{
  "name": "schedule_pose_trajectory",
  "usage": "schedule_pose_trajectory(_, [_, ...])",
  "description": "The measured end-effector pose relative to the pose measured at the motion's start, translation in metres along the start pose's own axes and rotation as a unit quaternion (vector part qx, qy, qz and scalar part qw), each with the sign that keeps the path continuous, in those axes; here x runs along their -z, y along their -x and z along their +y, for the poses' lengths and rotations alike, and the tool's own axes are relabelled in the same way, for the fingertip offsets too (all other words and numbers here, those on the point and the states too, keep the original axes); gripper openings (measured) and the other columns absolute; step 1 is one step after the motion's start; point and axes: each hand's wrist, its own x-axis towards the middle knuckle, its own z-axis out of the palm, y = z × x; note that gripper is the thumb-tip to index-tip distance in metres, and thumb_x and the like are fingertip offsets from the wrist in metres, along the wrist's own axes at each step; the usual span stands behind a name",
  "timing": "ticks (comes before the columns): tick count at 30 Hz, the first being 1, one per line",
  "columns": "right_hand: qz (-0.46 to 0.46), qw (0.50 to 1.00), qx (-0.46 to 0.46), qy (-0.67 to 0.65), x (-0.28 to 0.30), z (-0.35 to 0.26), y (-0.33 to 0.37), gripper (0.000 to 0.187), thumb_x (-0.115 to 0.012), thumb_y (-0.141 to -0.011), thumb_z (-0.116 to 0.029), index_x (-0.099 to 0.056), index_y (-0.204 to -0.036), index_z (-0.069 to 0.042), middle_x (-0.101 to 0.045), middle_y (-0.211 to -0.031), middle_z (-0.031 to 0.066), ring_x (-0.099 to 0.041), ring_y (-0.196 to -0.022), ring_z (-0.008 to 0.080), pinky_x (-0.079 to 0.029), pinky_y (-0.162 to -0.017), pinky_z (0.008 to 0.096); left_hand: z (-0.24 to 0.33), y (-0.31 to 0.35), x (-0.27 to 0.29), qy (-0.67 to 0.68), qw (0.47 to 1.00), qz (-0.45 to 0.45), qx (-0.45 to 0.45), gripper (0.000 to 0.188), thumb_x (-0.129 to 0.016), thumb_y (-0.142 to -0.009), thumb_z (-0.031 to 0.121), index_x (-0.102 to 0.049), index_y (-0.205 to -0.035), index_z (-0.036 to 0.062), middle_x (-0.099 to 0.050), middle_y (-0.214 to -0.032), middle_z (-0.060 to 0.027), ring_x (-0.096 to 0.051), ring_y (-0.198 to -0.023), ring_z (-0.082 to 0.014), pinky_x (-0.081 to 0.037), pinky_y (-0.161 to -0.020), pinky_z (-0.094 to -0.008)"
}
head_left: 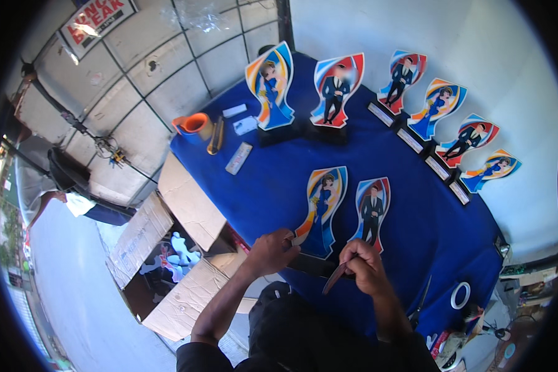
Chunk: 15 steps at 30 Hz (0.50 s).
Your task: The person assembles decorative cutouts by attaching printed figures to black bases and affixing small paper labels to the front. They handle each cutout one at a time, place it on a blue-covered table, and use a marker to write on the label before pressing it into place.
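Observation:
My left hand [271,252] is closed, its fingertips at the lower left edge of a trophy-shaped cutout [324,208] printed with a figure in a blue gown. A black base [313,265] shows below that cutout, partly hidden by my hands. My right hand [364,268] pinches a thin, dark brownish strip [333,279], which slants down to the left over the table's near edge. Just beyond the right hand lies a second cutout [372,208] with a figure in a dark suit; the hand covers part of its lower end.
Finished-looking trophies [336,93] stand on black bases along the far and right sides of the blue-covered table [242,195]. An orange mug [195,126] is at the far left. An open cardboard box [180,304] holds cutouts. Scissors [423,296] and a tape roll [460,295] lie right.

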Motion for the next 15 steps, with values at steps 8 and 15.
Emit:
schedule_pose_trajectory(8, [0.091, 0.978, 0.117, 0.146, 0.011, 0.033, 0.045, 0.013, -0.044, -0.083, 0.004, -0.056, -0.081, -0.002, -0.056, -0.066, 0.0051, -0.051, -0.057, 0.0097, -0.039, -0.054, 0.0272, 0.016, 0.045, -0.038, 0.039, 0.997, 0.057, -0.039, 0.035, -0.082, -0.084, 0.023, -0.068, -0.107, 0.0009, -0.073, -0.086, -0.0158, -0.073, -0.078, -0.0319, -0.056, -0.069, -0.0407])
schedule_pose_trajectory(15, [0.005, 0.969, 0.09, 0.229, 0.008, 0.0, 0.056, 0.025, -0.073, -0.082, -0.001, -0.057, -0.1, -0.001, -0.066, -0.077, 0.0107, -0.069, -0.068, 0.0183, -0.051, -0.06, 0.0307, 0.072, 0.051, -0.023, 0.143, 0.975, 0.032, -0.165, 0.018, -0.075, -0.09, 0.015, -0.073, -0.102, 0.0018, -0.073, -0.093, -0.0163, -0.073, -0.08, -0.0321, -0.056, -0.069, -0.0383])
